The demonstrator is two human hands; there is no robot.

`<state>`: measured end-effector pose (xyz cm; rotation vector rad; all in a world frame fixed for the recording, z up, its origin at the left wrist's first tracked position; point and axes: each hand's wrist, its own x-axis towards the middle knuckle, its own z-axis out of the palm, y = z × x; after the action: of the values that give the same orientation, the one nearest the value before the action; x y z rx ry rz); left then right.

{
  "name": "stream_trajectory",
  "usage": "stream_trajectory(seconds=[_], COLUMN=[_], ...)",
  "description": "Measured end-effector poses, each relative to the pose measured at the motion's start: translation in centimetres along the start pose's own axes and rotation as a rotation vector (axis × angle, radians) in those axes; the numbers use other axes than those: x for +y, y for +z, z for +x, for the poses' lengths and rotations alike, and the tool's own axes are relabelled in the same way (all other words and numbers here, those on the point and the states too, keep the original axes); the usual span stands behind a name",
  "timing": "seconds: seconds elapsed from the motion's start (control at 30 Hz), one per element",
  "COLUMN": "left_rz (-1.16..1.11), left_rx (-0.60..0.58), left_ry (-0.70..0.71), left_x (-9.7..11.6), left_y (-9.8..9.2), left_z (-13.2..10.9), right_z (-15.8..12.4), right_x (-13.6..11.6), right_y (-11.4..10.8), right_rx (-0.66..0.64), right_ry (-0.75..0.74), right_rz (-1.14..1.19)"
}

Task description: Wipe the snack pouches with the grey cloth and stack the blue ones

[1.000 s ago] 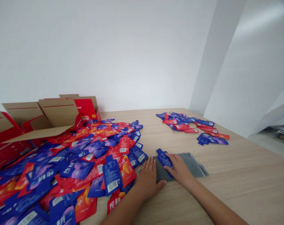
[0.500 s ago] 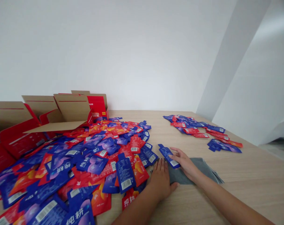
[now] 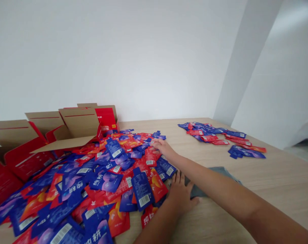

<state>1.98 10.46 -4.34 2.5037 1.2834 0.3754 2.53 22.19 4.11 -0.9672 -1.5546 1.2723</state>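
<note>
My left hand [image 3: 179,196] lies open, fingers spread, over the left end of a flat grey sheet-like item [image 3: 226,171]. Whether that item is cloth or plastic bags, I cannot tell. My right hand [image 3: 163,149] is stretched across above the right side of a large heap of spouted pouches, fingers apart and nothing seen in them. Below it is a red pouch [image 3: 150,157]. A blue pouch [image 3: 114,148], barcode side up, rests on top of the heap, left of my right hand. Another blue pouch [image 3: 142,189] lies nearer, left of my left hand.
Open red cardboard boxes [image 3: 24,157] with brown flaps [image 3: 79,120] stand along the left and back of the heap. A smaller group of red and blue pouches [image 3: 207,133] lies at the back right of the wooden table [image 3: 278,183]. A white wall rises behind.
My right hand has moved left from over the grey item to the heap and let go of a blue pouch, which now lies on the heap. My left hand's fingers have spread.
</note>
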Motion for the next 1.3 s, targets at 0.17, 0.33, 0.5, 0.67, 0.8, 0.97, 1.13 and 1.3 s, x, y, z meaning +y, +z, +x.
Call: stream_trajectory(seconds=[0.17, 0.33, 0.5, 0.67, 0.8, 0.97, 1.13, 1.3], left_rz=[0.005, 0.035, 0.016, 0.005, 0.008, 0.013, 0.069, 0.157], left_rx=[-0.102, -0.077, -0.086, -0.118, -0.124, -0.116, -0.103, -0.027], left_ry=[0.099, 0.006, -0.011, -0.024, -0.018, -0.014, -0.011, -0.046], left_x=[-0.1, 0.4, 0.5, 0.5, 0.7, 0.6, 0.4, 0.3], left_y=[-0.5, 0.1, 0.2, -0.3, -0.5, -0.4, 0.2, 1.0], left_z=[-0.1, 0.1, 0.1, 0.1, 0.1, 0.1, 0.4, 0.5], right_z=[-2.7, -3.3, -2.3, -0.8, 0.3, 1.0, -0.5, -5.6], right_x=[6.8, 10.0, 11.5, 12.5, 12.3, 8.5, 2.8, 0.0], right_y=[-9.4, -18.6, -23.6, -25.4, -25.9, -27.1, -26.8, -22.7], right_rx=[0.25, 0.473, 0.504, 0.47, 0.477, 0.566, 0.721, 0.654], right_ry=[0.014, -0.015, -0.016, 0.011, 0.022, -0.077, -0.219, -0.263], right_rz=[-0.327, -0.722, -1.011, -1.162, -1.182, -1.114, -0.977, -0.379])
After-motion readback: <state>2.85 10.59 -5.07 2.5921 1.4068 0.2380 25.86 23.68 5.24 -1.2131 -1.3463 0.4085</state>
